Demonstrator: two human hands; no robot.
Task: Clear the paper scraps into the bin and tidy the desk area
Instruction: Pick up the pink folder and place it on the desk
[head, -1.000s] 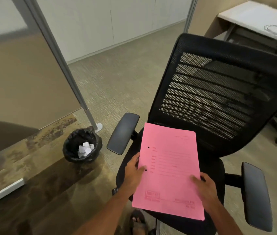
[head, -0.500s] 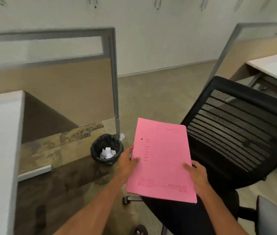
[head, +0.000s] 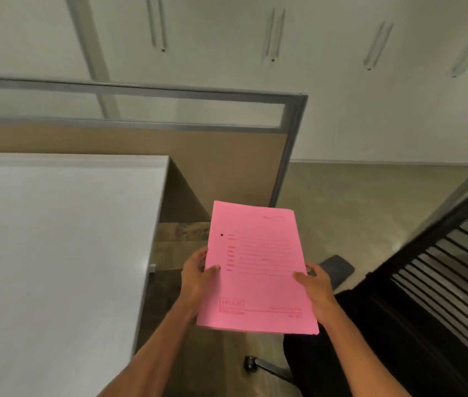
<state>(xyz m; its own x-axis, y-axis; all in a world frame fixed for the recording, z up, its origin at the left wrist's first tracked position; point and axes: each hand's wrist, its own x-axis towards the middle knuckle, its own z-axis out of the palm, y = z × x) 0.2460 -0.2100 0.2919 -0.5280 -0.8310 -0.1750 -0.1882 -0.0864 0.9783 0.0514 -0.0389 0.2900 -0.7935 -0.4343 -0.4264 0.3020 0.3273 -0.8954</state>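
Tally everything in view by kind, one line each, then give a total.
Pink folder: 1, held by both hands
Hands: 2, left hand and right hand
White desk: 1
Black mesh chair: 1
Partition panel: 1 full, plus the edge of another at right
Bin: 0 visible
Paper scraps: 0 visible
Total: 6

Desk [head: 55, 253] left, chair [head: 427, 310] right, folder [head: 255, 267] between, partition [head: 198, 144] behind.
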